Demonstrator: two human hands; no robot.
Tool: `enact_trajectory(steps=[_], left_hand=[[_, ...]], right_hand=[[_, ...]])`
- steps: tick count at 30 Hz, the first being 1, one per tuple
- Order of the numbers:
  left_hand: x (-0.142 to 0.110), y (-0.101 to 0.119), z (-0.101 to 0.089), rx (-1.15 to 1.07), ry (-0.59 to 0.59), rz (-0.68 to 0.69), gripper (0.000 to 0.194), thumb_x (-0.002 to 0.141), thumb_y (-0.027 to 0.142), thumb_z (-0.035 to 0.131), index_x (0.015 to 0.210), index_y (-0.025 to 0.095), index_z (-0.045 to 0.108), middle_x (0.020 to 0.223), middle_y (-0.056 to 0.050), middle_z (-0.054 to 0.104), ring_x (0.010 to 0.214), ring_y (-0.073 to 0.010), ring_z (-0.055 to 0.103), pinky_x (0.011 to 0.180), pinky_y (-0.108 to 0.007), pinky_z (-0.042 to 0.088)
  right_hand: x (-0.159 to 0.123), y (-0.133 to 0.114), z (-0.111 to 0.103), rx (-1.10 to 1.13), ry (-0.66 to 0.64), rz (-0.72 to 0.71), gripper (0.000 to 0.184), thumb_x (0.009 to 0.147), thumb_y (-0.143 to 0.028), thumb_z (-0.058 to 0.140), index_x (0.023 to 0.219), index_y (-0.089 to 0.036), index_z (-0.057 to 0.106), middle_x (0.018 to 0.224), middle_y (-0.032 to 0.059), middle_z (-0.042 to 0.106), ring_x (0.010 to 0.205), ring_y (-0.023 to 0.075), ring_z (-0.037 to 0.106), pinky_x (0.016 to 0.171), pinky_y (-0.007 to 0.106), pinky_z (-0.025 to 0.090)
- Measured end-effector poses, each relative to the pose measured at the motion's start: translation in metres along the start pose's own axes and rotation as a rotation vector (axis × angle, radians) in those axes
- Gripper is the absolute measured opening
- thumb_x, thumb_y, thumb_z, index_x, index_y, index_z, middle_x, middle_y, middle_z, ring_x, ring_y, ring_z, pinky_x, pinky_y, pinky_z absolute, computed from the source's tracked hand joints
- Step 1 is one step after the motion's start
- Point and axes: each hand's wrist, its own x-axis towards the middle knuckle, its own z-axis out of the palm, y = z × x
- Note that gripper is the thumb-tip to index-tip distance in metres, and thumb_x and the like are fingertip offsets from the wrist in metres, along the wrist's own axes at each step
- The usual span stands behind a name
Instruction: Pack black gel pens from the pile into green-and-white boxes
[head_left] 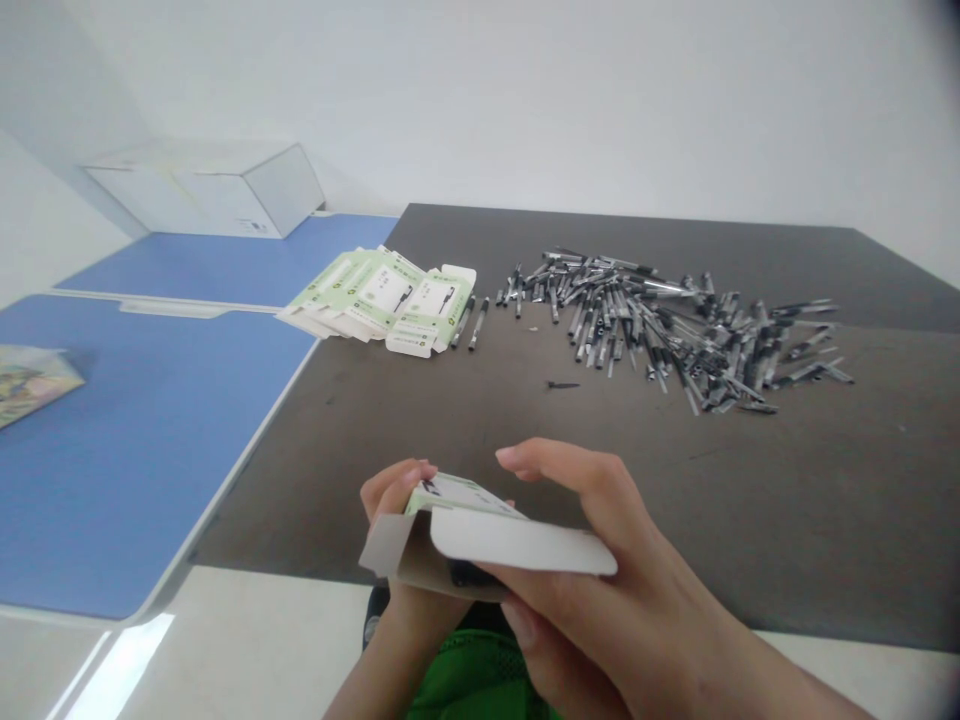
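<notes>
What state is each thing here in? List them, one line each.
Green-and-white carton: held, end flap open, dark object inside.
Left hand: gripping the carton's left end.
Right hand: gripping the carton's right side.
Flat cartons: folded flat, overlapping in a fanned row.
Loose pens: heaped and scattered on the dark table.
White cardboard box: closed, on the blue desk.

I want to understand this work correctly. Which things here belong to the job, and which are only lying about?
Belong to the job: left hand, right hand, open pen carton, flat pen cartons, heap of black pens.
Lying about: white cardboard box, colourful printed card, blue desk.
</notes>
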Motion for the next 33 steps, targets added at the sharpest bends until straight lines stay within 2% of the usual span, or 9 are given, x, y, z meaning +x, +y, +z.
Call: enact_trajectory(steps=[5, 9, 14, 18, 23, 26, 28, 31, 33], left_hand=[[0.002, 0.0, 0.0, 0.001, 0.015, -0.011, 0.044, 0.076, 0.045, 0.073, 0.107, 0.027, 0.048, 0.101, -0.005, 0.054, 0.089, -0.025, 0.062, 0.07, -0.044, 0.059], [0.003, -0.001, -0.001, -0.02, -0.006, 0.01, 0.035, 0.082, 0.04, 0.067, 0.108, 0.026, 0.049, 0.102, -0.006, 0.054, 0.092, -0.0254, 0.061, 0.071, -0.043, 0.058], [0.003, -0.002, -0.003, 0.008, -0.011, -0.019, 0.037, 0.081, 0.039, 0.07, 0.109, 0.028, 0.049, 0.101, -0.006, 0.056, 0.092, -0.0268, 0.061, 0.078, -0.047, 0.057], [0.002, -0.004, -0.003, 0.045, -0.022, -0.037, 0.037, 0.081, 0.041, 0.07, 0.109, 0.027, 0.049, 0.098, -0.005, 0.057, 0.096, -0.0285, 0.061, 0.089, -0.054, 0.053], [0.0, -0.01, 0.0, -0.079, 0.028, -0.028, 0.035, 0.082, 0.04, 0.07, 0.11, 0.027, 0.053, 0.099, -0.005, 0.058, 0.093, -0.0256, 0.061, 0.08, -0.045, 0.056], [-0.001, -0.012, 0.001, -0.147, 0.055, -0.049, 0.036, 0.079, 0.038, 0.074, 0.109, 0.028, 0.056, 0.101, -0.004, 0.059, 0.091, -0.0242, 0.06, 0.077, -0.041, 0.056], [-0.001, -0.012, 0.001, -0.166, 0.048, -0.061, 0.036, 0.08, 0.038, 0.074, 0.109, 0.027, 0.057, 0.1, -0.005, 0.058, 0.092, -0.0247, 0.06, 0.078, -0.042, 0.056], [-0.001, -0.013, 0.001, -0.179, 0.056, -0.067, 0.026, 0.085, 0.038, 0.067, 0.107, 0.026, 0.058, 0.094, -0.005, 0.056, 0.09, -0.025, 0.059, 0.078, -0.043, 0.056], [-0.001, -0.014, 0.001, -0.184, 0.061, -0.077, 0.019, 0.09, 0.039, 0.06, 0.104, 0.025, 0.057, 0.091, -0.005, 0.055, 0.089, -0.0246, 0.058, 0.076, -0.042, 0.055]], right_hand=[[0.006, -0.005, -0.008, 0.001, -0.123, 0.056, 0.029, 0.088, -0.01, 0.053, 0.108, -0.02, 0.071, 0.128, 0.0165, 0.055, 0.114, 0.0257, 0.059, 0.09, 0.038, 0.054], [0.006, -0.004, -0.011, 0.005, -0.137, 0.061, 0.027, 0.087, -0.01, 0.054, 0.109, -0.019, 0.068, 0.129, 0.0167, 0.054, 0.118, 0.0278, 0.057, 0.094, 0.042, 0.053], [-0.004, 0.003, -0.005, 0.065, -0.014, 0.015, 0.044, 0.085, -0.005, 0.049, 0.122, -0.024, 0.063, 0.129, 0.013, 0.049, 0.116, 0.0229, 0.056, 0.093, 0.038, 0.054], [-0.007, 0.0, -0.003, 0.066, 0.012, 0.068, 0.037, 0.085, -0.007, 0.051, 0.113, -0.025, 0.067, 0.128, 0.0122, 0.051, 0.107, 0.0228, 0.059, 0.089, 0.038, 0.056], [-0.004, -0.003, -0.009, 0.032, -0.091, 0.097, 0.039, 0.084, -0.005, 0.054, 0.114, -0.024, 0.067, 0.127, 0.0123, 0.053, 0.109, 0.0238, 0.061, 0.089, 0.038, 0.058], [-0.004, -0.001, -0.012, 0.057, -0.057, 0.054, 0.043, 0.084, -0.005, 0.051, 0.12, -0.024, 0.064, 0.13, 0.0132, 0.051, 0.116, 0.025, 0.058, 0.087, 0.035, 0.059], [-0.003, 0.001, -0.013, 0.051, -0.078, 0.054, 0.043, 0.084, -0.006, 0.051, 0.122, -0.023, 0.064, 0.13, 0.0138, 0.05, 0.119, 0.0259, 0.056, 0.088, 0.036, 0.059], [-0.002, 0.0, -0.013, 0.039, -0.15, 0.073, 0.033, 0.086, -0.009, 0.053, 0.115, -0.018, 0.067, 0.131, 0.0153, 0.051, 0.115, 0.0261, 0.058, 0.089, 0.036, 0.059], [-0.001, 0.0, -0.011, 0.035, -0.143, 0.069, 0.024, 0.088, -0.012, 0.054, 0.107, -0.017, 0.068, 0.13, 0.0162, 0.052, 0.112, 0.0268, 0.059, 0.087, 0.037, 0.059]])
